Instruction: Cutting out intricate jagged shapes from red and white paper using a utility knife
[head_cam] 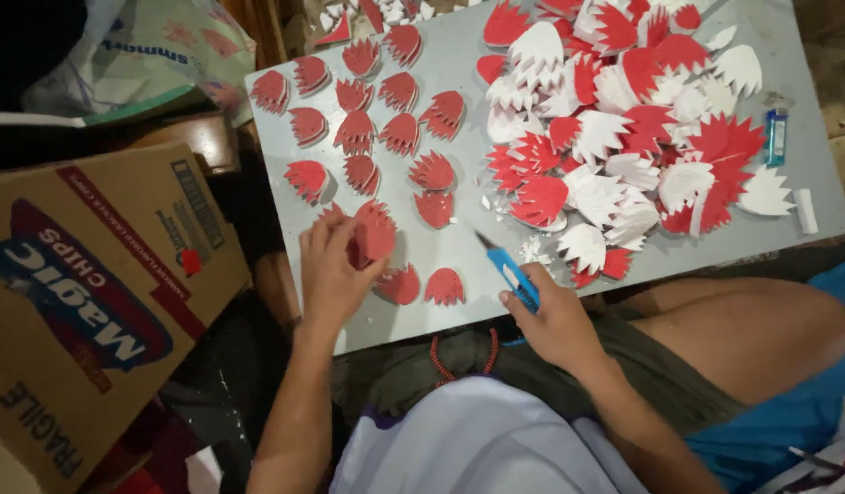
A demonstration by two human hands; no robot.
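Observation:
My left hand (331, 270) grips a red foam cut-out with a jagged, petal-like edge (376, 233) at the near side of a grey board (459, 64). My right hand (555, 320) holds a blue utility knife (509, 273), its blade pointing up-left over the board. Several finished red cut-outs (399, 133) lie spread in loose rows on the board's left half. Two more lie just right of my left hand (445, 286). A heap of red and white foam pieces (624, 119) covers the board's right half.
A large cardboard box (93, 293) stands to my left. A blue lighter (775, 137) and a small white stick (806, 210) lie at the board's right edge. A plastic bag (148, 55) lies at the top left. My bent knee (752, 329) is below the board.

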